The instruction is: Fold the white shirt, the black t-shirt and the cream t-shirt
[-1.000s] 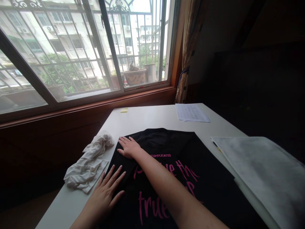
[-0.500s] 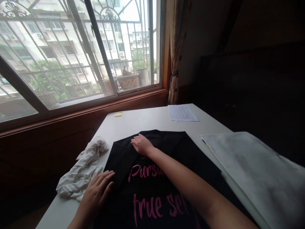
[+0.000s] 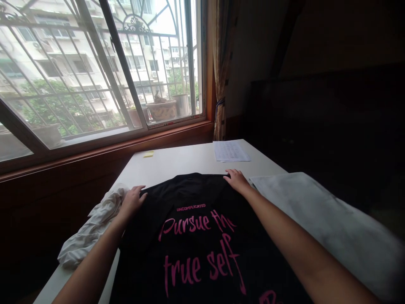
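A black T-shirt point(image 3: 190, 192) with pink lettering lies spread on the white table point(image 3: 177, 158), its collar at the far end. At its far left shoulder is my left hand point(image 3: 133, 200), fingers stretched and the thumb apart, touching the cloth's edge. My right hand point(image 3: 236, 180) rests on the far right shoulder corner, fingers extended and slightly spread. The lower part of the shirt runs out of view at the bottom.
Crumpled white cloth point(image 3: 98, 228) lies along the table's left edge, beside my left forearm. On the right is a pale grey-white cloth point(image 3: 303, 211). Printed papers point(image 3: 231, 151) and a yellow sticky note point(image 3: 148, 154) lie toward the far edge, below a barred window point(image 3: 95, 71).
My right hand has moved from the shirt's upper middle to its right shoulder, uncovering the lettering. My left hand has moved forward to the left shoulder. The view has turned slightly right.
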Action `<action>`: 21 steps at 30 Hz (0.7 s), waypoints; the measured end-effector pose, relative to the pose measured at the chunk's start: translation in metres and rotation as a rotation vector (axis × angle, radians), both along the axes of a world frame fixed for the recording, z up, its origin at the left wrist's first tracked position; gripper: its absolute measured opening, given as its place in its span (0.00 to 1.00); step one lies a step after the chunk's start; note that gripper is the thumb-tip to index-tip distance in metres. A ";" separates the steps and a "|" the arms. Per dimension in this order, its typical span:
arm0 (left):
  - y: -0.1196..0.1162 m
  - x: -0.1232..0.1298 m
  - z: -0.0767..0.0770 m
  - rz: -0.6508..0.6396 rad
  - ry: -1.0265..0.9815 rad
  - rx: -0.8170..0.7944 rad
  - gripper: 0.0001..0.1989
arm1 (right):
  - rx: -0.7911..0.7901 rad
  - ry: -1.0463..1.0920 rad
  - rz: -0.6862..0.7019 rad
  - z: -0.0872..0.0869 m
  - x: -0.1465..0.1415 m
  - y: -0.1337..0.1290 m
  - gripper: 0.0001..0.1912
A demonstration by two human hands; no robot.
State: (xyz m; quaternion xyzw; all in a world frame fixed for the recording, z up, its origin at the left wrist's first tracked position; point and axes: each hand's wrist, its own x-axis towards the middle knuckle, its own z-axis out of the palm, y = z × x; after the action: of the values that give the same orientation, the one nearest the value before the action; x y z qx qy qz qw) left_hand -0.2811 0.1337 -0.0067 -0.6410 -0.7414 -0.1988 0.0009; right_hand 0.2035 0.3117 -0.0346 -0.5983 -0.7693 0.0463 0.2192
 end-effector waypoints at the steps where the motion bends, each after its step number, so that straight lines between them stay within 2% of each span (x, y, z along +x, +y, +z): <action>1: 0.014 0.000 -0.002 0.044 0.002 -0.015 0.21 | -0.015 0.005 -0.020 -0.003 0.001 0.001 0.20; 5: 0.049 -0.003 -0.008 0.178 -0.001 -0.105 0.23 | -0.058 0.026 -0.071 -0.008 0.002 0.009 0.18; 8: 0.060 -0.006 -0.008 0.174 -0.002 -0.149 0.16 | -0.062 0.034 -0.072 -0.005 0.005 0.016 0.11; 11: 0.066 -0.007 -0.007 0.158 0.027 -0.130 0.08 | -0.043 0.035 -0.093 0.001 0.007 0.022 0.10; 16: 0.068 0.002 -0.014 0.214 0.098 -0.046 0.13 | -0.012 0.007 -0.126 0.003 0.005 0.027 0.10; 21: 0.065 0.020 -0.019 0.197 0.169 0.045 0.16 | 0.041 -0.041 -0.131 0.000 -0.007 0.014 0.11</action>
State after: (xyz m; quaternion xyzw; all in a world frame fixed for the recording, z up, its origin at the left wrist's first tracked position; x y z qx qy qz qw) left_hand -0.2613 0.1985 -0.0254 -0.5791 -0.7935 -0.1597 0.0971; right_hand 0.1961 0.3261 -0.0341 -0.6437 -0.7335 0.0038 0.2182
